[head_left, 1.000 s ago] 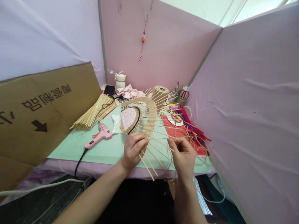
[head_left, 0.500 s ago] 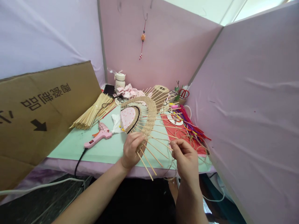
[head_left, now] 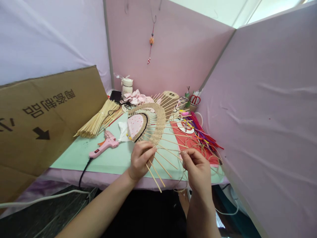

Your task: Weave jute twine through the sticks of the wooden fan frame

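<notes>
One green tabletop spreads beyond our left hand, clamped on one weaving, and right hand, pinching one cord.

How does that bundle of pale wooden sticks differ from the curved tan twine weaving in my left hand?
The bundle of pale wooden sticks is packed close, while the curved tan twine weaving has sticks fanned out. The bundle is plain; the weaving has a pale-pink dotted panel. The bundle rests on the mint-green tabletop; your left hand has the weaving in its grip. Both have slender pale sticks.
</notes>
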Action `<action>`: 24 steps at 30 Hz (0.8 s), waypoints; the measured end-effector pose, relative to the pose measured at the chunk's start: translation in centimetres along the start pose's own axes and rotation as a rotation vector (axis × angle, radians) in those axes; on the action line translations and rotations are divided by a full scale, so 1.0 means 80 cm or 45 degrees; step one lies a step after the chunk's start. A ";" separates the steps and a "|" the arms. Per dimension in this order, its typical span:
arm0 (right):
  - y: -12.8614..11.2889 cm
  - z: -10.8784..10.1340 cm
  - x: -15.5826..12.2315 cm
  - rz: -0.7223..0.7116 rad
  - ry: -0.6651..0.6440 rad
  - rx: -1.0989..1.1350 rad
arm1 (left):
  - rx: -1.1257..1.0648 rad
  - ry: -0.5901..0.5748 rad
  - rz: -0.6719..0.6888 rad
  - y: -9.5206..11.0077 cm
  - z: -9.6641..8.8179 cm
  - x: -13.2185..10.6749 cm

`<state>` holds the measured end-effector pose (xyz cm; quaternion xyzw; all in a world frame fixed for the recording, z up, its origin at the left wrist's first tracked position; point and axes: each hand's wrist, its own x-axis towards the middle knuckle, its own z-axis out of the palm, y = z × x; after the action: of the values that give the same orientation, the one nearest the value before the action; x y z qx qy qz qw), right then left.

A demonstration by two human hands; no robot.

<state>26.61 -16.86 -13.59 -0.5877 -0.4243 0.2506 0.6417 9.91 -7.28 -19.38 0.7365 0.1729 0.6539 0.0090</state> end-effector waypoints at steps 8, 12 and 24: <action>-0.029 -0.024 -0.016 -0.124 -0.235 -0.175 | -0.010 0.005 -0.042 0.002 0.000 0.002; -0.043 -0.027 -0.006 -0.728 0.001 -0.608 | -0.012 0.001 -0.052 0.001 0.001 0.001; 0.015 0.001 0.055 -0.644 0.248 -0.615 | -0.015 0.007 -0.041 0.004 0.000 0.004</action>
<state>29.02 -12.96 -13.66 -0.6200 -0.5401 -0.0805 0.5634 10.01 -7.45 -18.98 0.7318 0.1810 0.6567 0.0232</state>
